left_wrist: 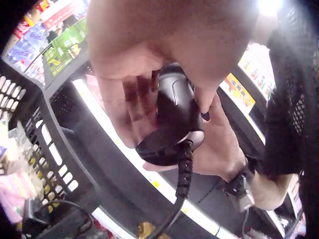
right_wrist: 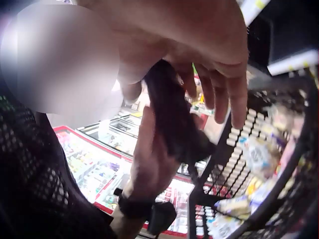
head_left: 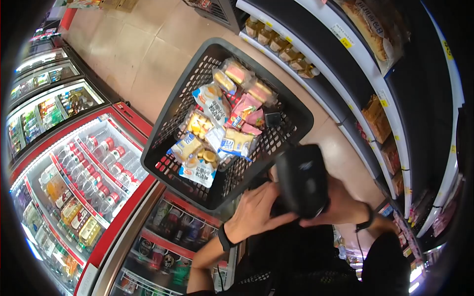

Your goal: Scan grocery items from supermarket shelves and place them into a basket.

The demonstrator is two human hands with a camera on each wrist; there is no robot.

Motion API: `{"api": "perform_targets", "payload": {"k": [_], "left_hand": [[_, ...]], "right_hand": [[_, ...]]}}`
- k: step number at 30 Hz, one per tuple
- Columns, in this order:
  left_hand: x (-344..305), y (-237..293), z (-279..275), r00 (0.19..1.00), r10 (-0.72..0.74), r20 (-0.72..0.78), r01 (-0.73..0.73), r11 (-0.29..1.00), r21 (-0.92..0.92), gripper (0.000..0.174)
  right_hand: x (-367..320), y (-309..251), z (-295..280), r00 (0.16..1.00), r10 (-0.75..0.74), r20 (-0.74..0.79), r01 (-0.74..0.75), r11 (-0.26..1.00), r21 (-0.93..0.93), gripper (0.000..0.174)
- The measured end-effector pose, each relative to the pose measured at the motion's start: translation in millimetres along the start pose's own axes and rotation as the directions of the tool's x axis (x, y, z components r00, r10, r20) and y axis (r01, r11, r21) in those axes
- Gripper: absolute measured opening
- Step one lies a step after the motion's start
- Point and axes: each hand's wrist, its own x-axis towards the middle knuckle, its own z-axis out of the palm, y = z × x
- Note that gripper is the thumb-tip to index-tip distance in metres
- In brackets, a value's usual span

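- Shop aisle around us: lit glass-topped coolers (head_left: 98, 182) with bottles on our left, curved shelves (head_left: 365, 64) on our right, pale floor tiles (head_left: 133, 44).
- Black basket (head_left: 170, 98) sits between them, packaged snacks (head_left: 215, 101) piled loosely inside. Small dark box (head_left: 272, 119) by its near-right wall.
- Black handheld device (head_left: 303, 182) is up in front of us, just beside the basket rim. Ribbed cord (left_wrist: 185, 172) hangs off one end.
- Our left hand (head_left: 252, 209) grips the device, thumb and fingers on opposite sides.
- Our right hand (head_left: 345, 200) is at its other side, fingers mostly straight; can't tell how much contact.
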Motion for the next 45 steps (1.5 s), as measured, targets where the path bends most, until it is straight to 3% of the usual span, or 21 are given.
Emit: {"api": "perform_targets", "payload": {"k": [1, 2, 6, 7, 9, 10, 11, 13, 17, 21, 23, 25, 27, 30, 31, 32, 34, 36, 41, 44, 45], "left_hand": [[11, 5, -1, 0.999, 0.044, -0.009, -0.044, 0.997, 0.065, 0.051], [21, 8, 1, 0.996, 0.09, -0.014, -0.088, 0.988, 0.13, 0.05], [34, -6, -13, 0.98, 0.119, 0.16, -0.158, 0.953, 0.257, 0.051], [36, -17, -22, 0.982, 0.112, 0.153, -0.137, 0.976, 0.166, 0.043], [36, -53, -30, 0.996, -0.087, 0.009, 0.083, 0.978, 0.192, 0.032], [39, -84, -34, 0.998, -0.069, -0.012, 0.069, 0.942, 0.327, 0.037], [41, -100, -37, 0.966, -0.255, 0.045, 0.2, 0.846, 0.494, 0.051], [37, -160, -34, 0.944, -0.244, 0.221, 0.011, 0.696, 0.718, 0.082], [41, -212, -15, 0.913, -0.23, 0.338, -0.161, 0.558, 0.814, 0.106], [43, -228, -9, 0.929, -0.153, 0.338, -0.213, 0.524, 0.825, 0.107], [39, -222, -12, 0.907, -0.239, 0.348, -0.169, 0.55, 0.818, 0.103], [33, -214, -15, 0.919, -0.205, 0.337, -0.173, 0.557, 0.812, 0.103], [28, -206, -19, 0.931, -0.185, 0.316, -0.161, 0.569, 0.806, 0.096], [24, -188, -29, 0.96, -0.083, 0.269, -0.144, 0.677, 0.722, 0.086], [24, -186, -37, 0.951, -0.13, 0.282, -0.115, 0.697, 0.707, 0.071], [24, -184, -46, 0.949, -0.129, 0.288, -0.119, 0.699, 0.705, 0.071], [26, -181, -61, 0.987, 0.091, 0.132, -0.16, 0.507, 0.847, 0.066], [44, -179, -75, 0.986, 0.121, 0.117, -0.151, 0.336, 0.93, 0.069], [88, -228, -96, 0.979, 0.065, 0.194, -0.204, 0.243, 0.948, 0.039], [98, -206, -110, 0.984, 0.035, 0.175, -0.178, 0.257, 0.95, 0.038], [96, -189, -116, 0.979, 0.104, 0.175, -0.198, 0.301, 0.933, 0.039]], "right_hand": [[4, 6, 23, 0.993, 0.102, -0.055, -0.087, 0.969, 0.231, 0.071], [4, 18, 44, 0.962, 0.076, -0.261, -0.006, 0.966, 0.259, 0.063], [19, 44, 57, 0.908, 0.173, -0.382, 0.066, 0.841, 0.538, 0.045], [21, 46, 61, 0.873, 0.298, -0.386, 0.063, 0.716, 0.695, 0.038], [20, 58, 47, 0.875, 0.282, -0.393, 0.021, 0.789, 0.614, 0.026], [16, 61, 39, 0.888, 0.299, -0.348, -0.054, 0.822, 0.567, 0.021], [16, 66, 38, 0.866, 0.299, -0.401, -0.009, 0.811, 0.585, 0.014], [12, 77, 34, 0.848, 0.269, -0.457, 0.003, 0.86, 0.51, 0.015], [4, 84, 32, 0.82, 0.288, -0.495, -0.039, 0.891, 0.453, 0.021], [8, 86, 38, 0.802, 0.295, -0.52, 0.009, 0.863, 0.505, 0.021], [14, 82, 43, 0.771, 0.275, -0.575, 0.033, 0.884, 0.467, 0.022], [17, 83, 42, 0.737, 0.252, -0.627, 0.056, 0.902, 0.429, 0.024], [20, 86, 36, 0.88, 0.073, -0.469, -0.027, 0.994, 0.105, 0.033], [24, 78, 35, 0.9, 0.12, -0.42, -0.071, 0.989, 0.13, 0.036], [26, 77, 37, 0.897, 0.123, -0.424, -0.073, 0.988, 0.134, 0.036], [28, 77, 38, 0.884, 0.116, -0.453, -0.064, 0.99, 0.129, 0.035], [33, 74, 40, 0.871, 0.113, -0.479, -0.06, 0.99, 0.125, 0.035], [39, 67, 42, 0.844, 0.143, -0.518, -0.03, 0.975, 0.219, 0.026], [46, 77, 52, 0.9, 0.079, -0.43, -0.061, 0.997, 0.056, 0.037], [49, 72, 50, 0.901, 0.046, -0.432, -0.054, 0.999, -0.006, 0.041], [49, 69, 49, 0.898, 0.041, -0.438, -0.047, 0.999, -0.003, 0.042]]}}
